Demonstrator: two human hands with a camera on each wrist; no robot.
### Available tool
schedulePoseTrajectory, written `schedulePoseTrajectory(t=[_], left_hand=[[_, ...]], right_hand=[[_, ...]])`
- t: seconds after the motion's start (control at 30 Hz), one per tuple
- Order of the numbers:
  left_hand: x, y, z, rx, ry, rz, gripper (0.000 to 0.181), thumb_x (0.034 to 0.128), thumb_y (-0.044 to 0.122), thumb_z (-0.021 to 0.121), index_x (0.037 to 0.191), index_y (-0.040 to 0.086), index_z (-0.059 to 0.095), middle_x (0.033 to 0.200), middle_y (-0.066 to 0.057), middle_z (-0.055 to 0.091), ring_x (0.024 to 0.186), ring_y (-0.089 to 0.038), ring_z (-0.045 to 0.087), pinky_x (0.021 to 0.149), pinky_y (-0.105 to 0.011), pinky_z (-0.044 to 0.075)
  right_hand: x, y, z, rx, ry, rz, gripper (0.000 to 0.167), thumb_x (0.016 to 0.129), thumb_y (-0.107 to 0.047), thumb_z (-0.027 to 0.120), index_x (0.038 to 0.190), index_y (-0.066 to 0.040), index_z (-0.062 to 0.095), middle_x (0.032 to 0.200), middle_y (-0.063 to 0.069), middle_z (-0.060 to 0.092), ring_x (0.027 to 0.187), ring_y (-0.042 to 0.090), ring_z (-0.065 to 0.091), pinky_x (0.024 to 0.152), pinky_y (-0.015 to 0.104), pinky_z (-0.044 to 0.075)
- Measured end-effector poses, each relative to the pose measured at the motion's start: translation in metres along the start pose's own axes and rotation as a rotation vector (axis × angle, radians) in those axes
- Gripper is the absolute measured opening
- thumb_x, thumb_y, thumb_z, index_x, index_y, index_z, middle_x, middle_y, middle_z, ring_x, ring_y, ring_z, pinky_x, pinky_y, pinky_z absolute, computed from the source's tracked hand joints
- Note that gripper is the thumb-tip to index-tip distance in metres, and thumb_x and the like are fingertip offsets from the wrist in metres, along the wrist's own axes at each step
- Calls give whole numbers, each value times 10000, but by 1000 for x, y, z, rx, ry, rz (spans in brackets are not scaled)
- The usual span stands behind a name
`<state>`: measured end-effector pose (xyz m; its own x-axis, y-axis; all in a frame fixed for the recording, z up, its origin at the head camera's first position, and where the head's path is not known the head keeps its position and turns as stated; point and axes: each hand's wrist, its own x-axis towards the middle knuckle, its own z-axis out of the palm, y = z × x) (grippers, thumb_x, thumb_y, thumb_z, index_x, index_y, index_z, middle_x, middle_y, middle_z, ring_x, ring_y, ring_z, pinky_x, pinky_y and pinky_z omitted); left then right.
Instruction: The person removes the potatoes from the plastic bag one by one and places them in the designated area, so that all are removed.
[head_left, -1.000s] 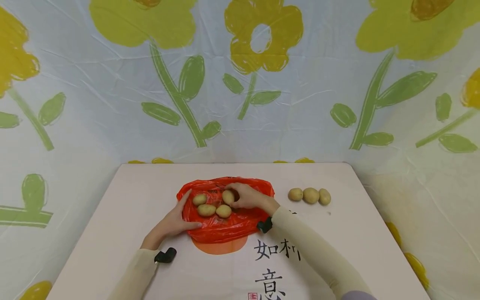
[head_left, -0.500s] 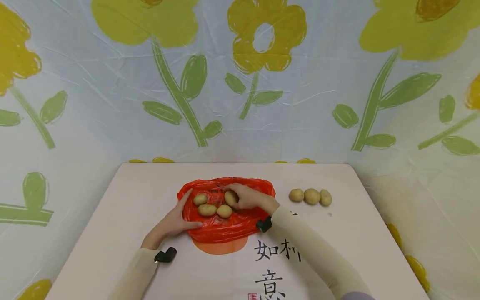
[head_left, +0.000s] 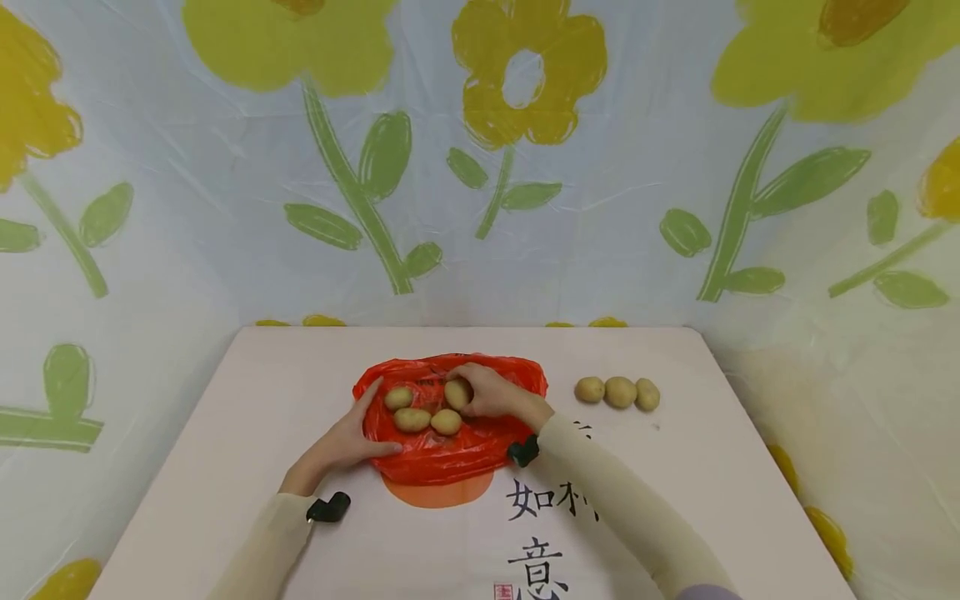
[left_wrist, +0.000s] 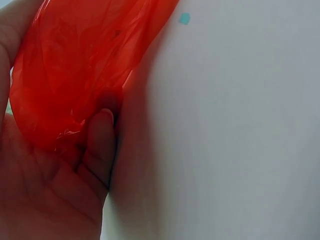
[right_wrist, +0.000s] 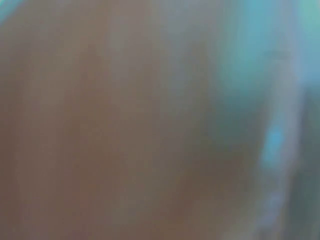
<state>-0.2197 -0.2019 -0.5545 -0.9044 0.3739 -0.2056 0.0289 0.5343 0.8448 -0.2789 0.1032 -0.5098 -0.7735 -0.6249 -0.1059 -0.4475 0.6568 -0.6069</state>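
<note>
A red plastic bag [head_left: 442,468] lies spread at the middle of the table, its edges standing up a little. My right hand [head_left: 493,392] holds a potato [head_left: 456,394] over the bag's inside, fingers and thumb around it. Three more potatoes sit inside: one at the left [head_left: 398,399], an oblong one [head_left: 412,420] and a rounder one [head_left: 446,422]. My left hand [head_left: 347,437] rests against the bag's left side, thumb and forefinger spread along it. In the left wrist view, red film [left_wrist: 75,70] lies against my left hand [left_wrist: 55,195]. The right wrist view is too blurred to read.
Right of the bag, three potatoes [head_left: 619,392] stand in a row on the white table [head_left: 285,367]. Black characters [head_left: 536,500] and an orange shape [head_left: 442,493] are printed on its surface. A flower-patterned cloth [head_left: 570,283] closes off the back and sides.
The potato in my right hand has shifted slightly right and then back. Both hands otherwise keep their places; the whole view sways a little.
</note>
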Motion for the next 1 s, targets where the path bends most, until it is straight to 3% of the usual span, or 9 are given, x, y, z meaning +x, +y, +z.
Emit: schedulePoseTrajectory(t=[0.2,0.5,0.73,1.0], left_hand=[[-1,1,3,-20,-8,3,1235,802,413,868,1668,262,1,1708,-194,128,1537,-470,216,1193,-668,298],[-2,2,1,-10,2,-3,1226,792,428,870,1668,270,27,1706,-188,144,1535,-465,233,1184,-660,321],[-1,0,0,6,5,-6,1231,791,431,869,1669,260,23,1703,-197,152,1530,-472,242,1184,-668,315],[2,0,0,2,11,4,1220,796,428,866,1669,244,32,1703,-203,143,1531,-476,230,1178,-679,314]], right_hand=[[-8,2,-3,-2,55,21,533,864,-137,803,1362,-88,619,1347,80,612,1166,215,578,1048,404,531],[-29,-9,-21,143,153,1,556,855,-92,816,1366,-83,596,1324,82,634,1178,258,611,972,424,576],[-53,-8,-39,180,249,-8,562,872,-134,806,1394,-153,599,1370,55,632,1245,287,615,1020,488,544],[-88,-1,-53,272,340,-3,556,880,-86,781,1403,-98,591,1359,125,646,1195,333,659,987,487,571]])
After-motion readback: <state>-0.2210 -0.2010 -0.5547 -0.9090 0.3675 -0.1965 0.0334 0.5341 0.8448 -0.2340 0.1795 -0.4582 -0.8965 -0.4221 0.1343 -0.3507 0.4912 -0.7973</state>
